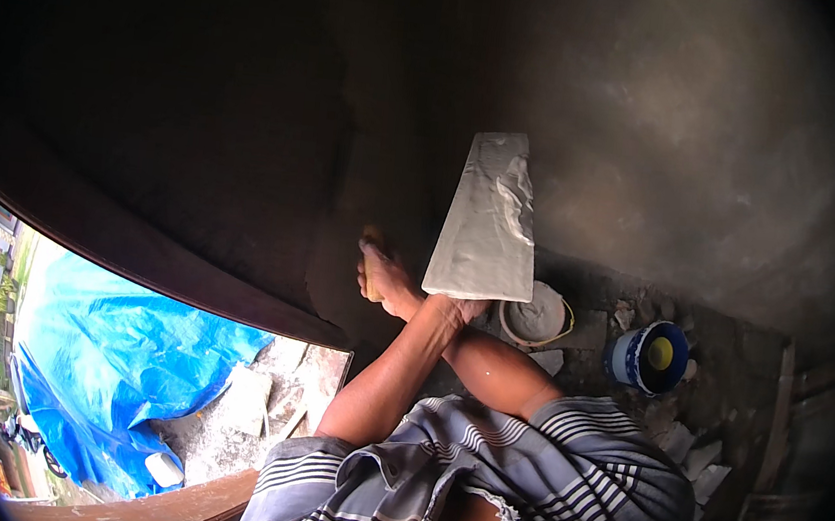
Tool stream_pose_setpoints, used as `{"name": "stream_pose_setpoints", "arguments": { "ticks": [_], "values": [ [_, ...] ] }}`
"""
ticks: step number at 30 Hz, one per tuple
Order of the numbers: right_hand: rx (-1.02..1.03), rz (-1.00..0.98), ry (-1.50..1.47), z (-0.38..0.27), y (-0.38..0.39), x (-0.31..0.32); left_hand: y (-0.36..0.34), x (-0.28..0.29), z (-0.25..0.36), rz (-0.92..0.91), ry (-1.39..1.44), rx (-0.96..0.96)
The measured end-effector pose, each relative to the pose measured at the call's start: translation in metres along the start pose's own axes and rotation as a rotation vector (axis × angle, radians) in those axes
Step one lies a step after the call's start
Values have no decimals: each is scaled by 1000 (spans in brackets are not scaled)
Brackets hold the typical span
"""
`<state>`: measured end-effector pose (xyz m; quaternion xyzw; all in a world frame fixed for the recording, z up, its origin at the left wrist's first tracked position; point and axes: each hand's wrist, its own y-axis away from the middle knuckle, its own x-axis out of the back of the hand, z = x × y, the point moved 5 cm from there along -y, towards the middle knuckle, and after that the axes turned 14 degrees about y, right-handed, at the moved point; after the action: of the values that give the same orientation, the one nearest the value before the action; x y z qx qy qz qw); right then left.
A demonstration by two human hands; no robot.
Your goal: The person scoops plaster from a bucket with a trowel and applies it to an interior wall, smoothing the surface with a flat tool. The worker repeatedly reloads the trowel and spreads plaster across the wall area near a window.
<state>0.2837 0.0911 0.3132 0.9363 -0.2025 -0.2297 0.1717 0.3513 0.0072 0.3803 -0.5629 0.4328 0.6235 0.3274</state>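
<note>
My forearms cross in front of me, the left one over the right. My left hand (473, 309) is under the near end of a long, pale flat board (480, 241) and grips it; most of its fingers are hidden. Wet grey-white plaster coats the board, with a raised ridge along its right side. My right hand (390, 283) reaches across to the left, close to the dark wall (278, 147). Its fingers are wrapped round a yellowish tool handle (373, 234); the working end of that tool is lost in shadow.
Right of the board stands a bucket (504, 321) of pale paste. Beyond it is a blue bucket (619, 358) with a yellow container (661, 353) inside. Rubble (708, 479) litters the floor. At left, an opening with a wooden sill (162, 512) shows a blue tarpaulin (119, 332) outside.
</note>
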Motion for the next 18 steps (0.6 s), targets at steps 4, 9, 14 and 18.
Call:
{"name": "stream_pose_setpoints", "arguments": {
  "ticks": [4, 9, 14, 18],
  "values": [
    [-106, 103, -20, 44, -7, 45, 0, 7, 5, 26, -11, 20],
    [-103, 415, 11, 126, 30, 152, -4, 47, 19, 90, -64, 58],
    [17, 790, 759, 178, 87, 305, 4, 115, 50, 230, -89, 40],
    [-413, 782, 1185, 185, 128, 407, -1, 183, 70, 363, -126, 42]
  ]
}}
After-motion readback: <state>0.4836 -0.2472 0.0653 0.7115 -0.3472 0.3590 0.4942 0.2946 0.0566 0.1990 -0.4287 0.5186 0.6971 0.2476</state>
